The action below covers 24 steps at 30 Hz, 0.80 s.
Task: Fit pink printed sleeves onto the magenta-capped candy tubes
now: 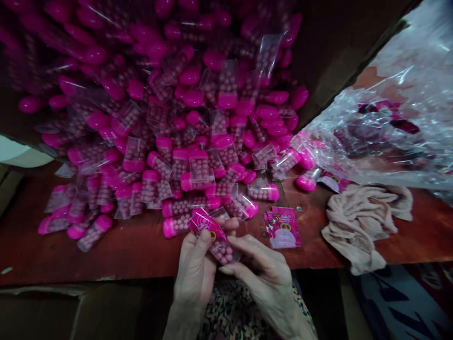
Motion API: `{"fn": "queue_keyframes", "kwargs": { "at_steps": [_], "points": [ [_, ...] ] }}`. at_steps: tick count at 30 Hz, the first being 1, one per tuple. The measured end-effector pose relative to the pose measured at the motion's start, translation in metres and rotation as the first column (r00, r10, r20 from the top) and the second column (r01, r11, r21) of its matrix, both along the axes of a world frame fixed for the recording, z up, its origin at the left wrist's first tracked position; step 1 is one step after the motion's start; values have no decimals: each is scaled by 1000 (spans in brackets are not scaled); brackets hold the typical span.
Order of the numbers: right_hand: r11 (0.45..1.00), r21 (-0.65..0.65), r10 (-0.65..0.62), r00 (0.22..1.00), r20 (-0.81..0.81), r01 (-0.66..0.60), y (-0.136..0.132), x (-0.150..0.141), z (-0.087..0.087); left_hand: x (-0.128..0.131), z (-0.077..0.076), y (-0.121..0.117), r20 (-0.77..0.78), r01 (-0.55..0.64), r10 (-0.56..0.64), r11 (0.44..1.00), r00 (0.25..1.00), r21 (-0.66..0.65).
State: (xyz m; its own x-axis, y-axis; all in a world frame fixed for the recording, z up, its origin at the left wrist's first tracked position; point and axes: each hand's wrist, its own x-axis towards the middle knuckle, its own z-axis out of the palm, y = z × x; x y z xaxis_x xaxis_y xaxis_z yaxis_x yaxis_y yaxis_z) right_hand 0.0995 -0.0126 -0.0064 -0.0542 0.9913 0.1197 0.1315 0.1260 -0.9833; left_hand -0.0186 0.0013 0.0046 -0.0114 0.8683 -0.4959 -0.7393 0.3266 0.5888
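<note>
Between my two hands is a small clear candy container (226,252) filled with round pink balls, with a printed pink label sleeve (208,225) over its upper part. My left hand (198,259) grips it from the left, thumb on the label. The fingers and thumb of my right hand (260,267) pinch its lower right end. Just beyond my hands lie similar containers with bright pink caps, one of them a container on its side (177,225). A stack of flat printed labels (282,227) rests on the table to the right of my hands.
A large heap of pink-capped containers (198,165) spills from a dark box (339,61) onto the reddish wooden table (141,252). Crumpled clear plastic bags (399,141) lie at the right. A beige cloth (361,222) is near the front edge.
</note>
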Motion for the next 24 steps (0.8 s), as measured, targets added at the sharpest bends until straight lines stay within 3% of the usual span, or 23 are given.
{"fn": "queue_keyframes", "kwargs": {
  "at_steps": [8,14,24],
  "points": [
    [998,-64,-34,987,-155,25,-6,-4,-5,2,-3,-6,0,113,-113,993,994,12],
    [992,-104,-89,987,-135,75,-7,-7,-5,0,0,-6,2,153,-153,988,988,22],
    [976,-66,-208,978,-12,207,-3,-7,-7,6,-1,-6,23,168,-169,985,985,47]
  ]
}}
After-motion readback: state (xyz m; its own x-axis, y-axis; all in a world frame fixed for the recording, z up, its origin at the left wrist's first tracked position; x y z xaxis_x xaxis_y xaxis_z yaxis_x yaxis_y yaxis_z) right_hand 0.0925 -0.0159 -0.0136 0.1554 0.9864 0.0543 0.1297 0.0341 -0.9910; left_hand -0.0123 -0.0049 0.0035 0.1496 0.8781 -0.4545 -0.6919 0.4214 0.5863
